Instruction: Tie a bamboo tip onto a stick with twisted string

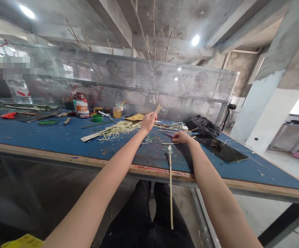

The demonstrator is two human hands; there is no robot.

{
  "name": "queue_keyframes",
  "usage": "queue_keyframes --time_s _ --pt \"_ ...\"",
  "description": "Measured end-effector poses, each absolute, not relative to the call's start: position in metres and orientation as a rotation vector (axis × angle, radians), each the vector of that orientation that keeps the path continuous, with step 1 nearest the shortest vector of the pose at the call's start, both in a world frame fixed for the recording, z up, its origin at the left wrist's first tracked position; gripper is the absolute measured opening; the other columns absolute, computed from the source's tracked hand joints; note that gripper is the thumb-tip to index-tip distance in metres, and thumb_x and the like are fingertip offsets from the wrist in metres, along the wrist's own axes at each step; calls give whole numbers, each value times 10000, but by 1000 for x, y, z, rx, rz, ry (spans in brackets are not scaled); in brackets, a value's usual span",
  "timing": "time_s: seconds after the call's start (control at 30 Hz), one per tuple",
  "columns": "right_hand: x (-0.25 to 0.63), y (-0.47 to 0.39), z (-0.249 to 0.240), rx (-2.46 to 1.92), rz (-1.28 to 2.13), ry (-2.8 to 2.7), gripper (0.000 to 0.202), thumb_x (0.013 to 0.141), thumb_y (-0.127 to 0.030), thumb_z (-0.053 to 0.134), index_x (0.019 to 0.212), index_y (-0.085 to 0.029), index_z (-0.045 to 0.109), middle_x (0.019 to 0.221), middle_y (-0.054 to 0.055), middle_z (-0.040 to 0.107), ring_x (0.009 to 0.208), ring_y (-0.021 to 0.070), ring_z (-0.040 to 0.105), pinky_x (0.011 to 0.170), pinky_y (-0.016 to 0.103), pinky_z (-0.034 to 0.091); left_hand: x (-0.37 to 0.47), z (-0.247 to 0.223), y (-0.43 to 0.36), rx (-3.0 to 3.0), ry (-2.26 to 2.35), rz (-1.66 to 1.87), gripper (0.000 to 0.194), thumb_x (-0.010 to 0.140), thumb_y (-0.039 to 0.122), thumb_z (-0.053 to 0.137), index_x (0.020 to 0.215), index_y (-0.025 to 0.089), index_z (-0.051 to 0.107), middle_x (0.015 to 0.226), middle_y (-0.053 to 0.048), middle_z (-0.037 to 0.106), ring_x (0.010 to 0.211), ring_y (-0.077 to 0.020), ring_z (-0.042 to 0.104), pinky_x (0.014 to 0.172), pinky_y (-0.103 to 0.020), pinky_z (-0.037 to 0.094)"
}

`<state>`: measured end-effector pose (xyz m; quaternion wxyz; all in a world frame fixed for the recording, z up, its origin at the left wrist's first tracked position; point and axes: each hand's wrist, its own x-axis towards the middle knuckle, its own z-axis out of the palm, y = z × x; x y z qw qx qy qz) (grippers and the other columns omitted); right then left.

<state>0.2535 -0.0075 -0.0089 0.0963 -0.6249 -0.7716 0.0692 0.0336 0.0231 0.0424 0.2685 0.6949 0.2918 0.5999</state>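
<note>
My left hand point(148, 122) is raised over the table, fingers closed around a pale flat strip point(159, 108) with a notched upper end. To the right and lower, my right hand point(181, 137) rests at the tabletop with its fingertips pinched together. A thin dark-red item point(167, 134) lies at those fingertips; whether they grip it cannot be made out. Just below them is a narrow pale strip point(168, 143). Nearer to me, a slender pale stick point(171, 189) with a small pointed tip juts over the table's front edge, between my forearms.
A bundle of shredded pale strips point(113, 131) lies left of centre on the blue table point(61, 137). Behind are paint jars point(82, 108) and a green lid point(97, 118). At right lie a dark glossy panel point(221, 148) and dark cloth point(207, 125). A perforated metal screen point(139, 79) stands behind.
</note>
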Motion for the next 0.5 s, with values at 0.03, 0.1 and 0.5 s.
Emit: queue_keyframes --time_s 0.03,0.1,0.5 --pt "254 -8 -9 -1846 213 -2300 270 917 -338 583 1108 -149 614 1110 57 637 943 193 635 807 380 545 34 43 23 1865 785 1617 358 861 393 440 556 206 425 464 38 373 438 -105 405 425 -218 278" --pt "255 -7 -9 -1840 219 -2314 275 918 -339 582 1116 -151 611 1126 59 632 959 199 631 817 387 541 34 44 23 1847 778 1613 346 853 352 423 540 208 405 456 39 354 426 -104 391 421 -219 270" --pt "257 -4 -11 -1827 254 -2285 277 920 -338 578 1128 -157 607 1143 64 626 971 200 628 826 392 539 31 48 17 1773 721 1540 210 773 202 375 566 196 413 434 65 300 363 -69 256 389 -203 208"
